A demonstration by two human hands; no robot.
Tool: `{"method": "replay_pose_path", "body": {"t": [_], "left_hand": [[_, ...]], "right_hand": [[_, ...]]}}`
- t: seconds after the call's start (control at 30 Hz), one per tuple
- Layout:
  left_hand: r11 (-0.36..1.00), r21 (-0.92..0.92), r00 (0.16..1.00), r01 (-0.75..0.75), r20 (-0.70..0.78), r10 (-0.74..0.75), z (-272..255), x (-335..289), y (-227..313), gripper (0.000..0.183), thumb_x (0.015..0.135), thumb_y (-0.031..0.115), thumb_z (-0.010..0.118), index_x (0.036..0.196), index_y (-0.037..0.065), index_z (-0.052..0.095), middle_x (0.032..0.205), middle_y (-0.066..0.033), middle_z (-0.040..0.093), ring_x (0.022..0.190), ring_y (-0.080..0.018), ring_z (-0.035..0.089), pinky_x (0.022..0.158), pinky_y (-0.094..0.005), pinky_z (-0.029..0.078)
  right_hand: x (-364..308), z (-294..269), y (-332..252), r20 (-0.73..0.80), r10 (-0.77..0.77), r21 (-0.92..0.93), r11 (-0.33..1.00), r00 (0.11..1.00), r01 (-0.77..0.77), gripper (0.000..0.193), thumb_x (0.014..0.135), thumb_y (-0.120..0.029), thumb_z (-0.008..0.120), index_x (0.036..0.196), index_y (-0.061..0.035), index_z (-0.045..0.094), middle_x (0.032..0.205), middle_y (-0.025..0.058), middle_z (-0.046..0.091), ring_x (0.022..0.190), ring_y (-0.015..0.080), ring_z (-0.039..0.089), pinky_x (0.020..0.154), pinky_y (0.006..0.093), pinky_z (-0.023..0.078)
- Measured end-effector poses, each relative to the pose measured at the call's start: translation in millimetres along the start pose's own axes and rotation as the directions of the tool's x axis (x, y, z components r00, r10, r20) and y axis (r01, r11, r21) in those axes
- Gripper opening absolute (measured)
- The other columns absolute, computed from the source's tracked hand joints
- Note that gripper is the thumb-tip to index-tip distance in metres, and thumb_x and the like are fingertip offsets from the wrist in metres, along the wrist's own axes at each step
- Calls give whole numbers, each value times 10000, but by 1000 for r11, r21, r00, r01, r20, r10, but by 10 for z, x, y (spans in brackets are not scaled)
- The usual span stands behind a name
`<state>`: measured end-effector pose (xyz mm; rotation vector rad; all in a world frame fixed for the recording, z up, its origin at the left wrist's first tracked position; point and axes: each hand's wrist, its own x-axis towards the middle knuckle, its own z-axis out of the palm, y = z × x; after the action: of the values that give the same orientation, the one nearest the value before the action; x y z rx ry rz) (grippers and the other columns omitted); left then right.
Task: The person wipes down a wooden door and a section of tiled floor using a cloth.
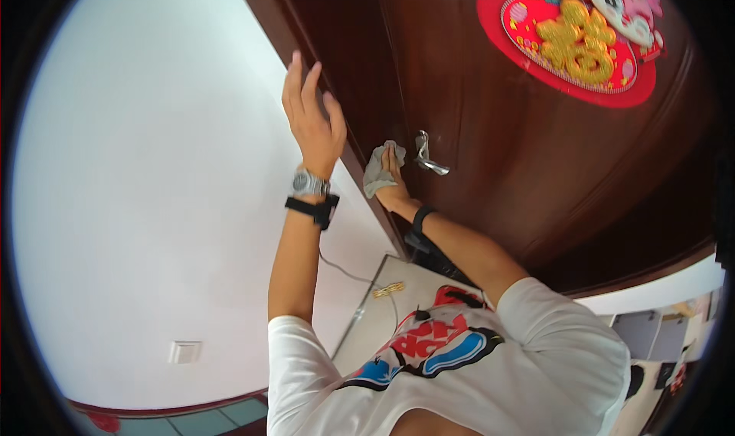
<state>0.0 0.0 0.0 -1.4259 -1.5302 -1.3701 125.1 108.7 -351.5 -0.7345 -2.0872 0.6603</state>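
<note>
My right hand [393,177] presses a light grey cloth [377,174] flat against the dark brown wood at the edge of the door [490,176]. The cloth sits just left of the silver door handle [430,156], and my fingers lie over it. Higher up and to the left, my left hand [314,126] is open and empty, fingers stretched upward beside the dark brown door frame [291,22]. Whether its fingertips touch the frame, I cannot tell. A silver watch and a black strap circle my left wrist; a dark band is on the right.
A red plaque with gold and pink figures [570,42] hangs on the upper door. The white wall [153,168] at left carries a light switch [185,352]. A cable [348,271] runs down near my body. Shelves [647,333] stand at lower right.
</note>
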Motion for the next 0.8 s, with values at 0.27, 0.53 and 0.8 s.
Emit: {"method": "replay_pose_path", "body": {"t": [0.27,0.53,0.8], "left_hand": [[880,401,964,-255,32,264,-317,678,-445,577,1031,164,715,1607,201,723,1877,-110,472,1756,-477,309,1402,-712,187],[897,312,941,-314,-26,338,-857,1018,87,479,1032,183,707,1499,225,805,1780,-49,619,1746,-424,356,1425,-665,101],[591,620,846,-516,260,466,-1699,1293,981,368,1038,52,586,1335,43,804,1687,-206,680,1740,-467,370,1424,-604,253]], "right_hand": [[784,-211,-1035,154,23,79,996,988,-35,875,1098,-455,706,1786,-119,283,1815,252,273,1667,493,305,1379,569,274],[1662,-713,-1878,165,-193,100,979,967,179,703,1096,-409,701,1657,-113,399,1668,224,383,1542,462,402,1276,569,337],[877,-745,-1751,284,-87,79,995,955,67,535,1094,-364,695,1528,-107,515,1522,196,493,1416,432,500,1173,570,399]]}}
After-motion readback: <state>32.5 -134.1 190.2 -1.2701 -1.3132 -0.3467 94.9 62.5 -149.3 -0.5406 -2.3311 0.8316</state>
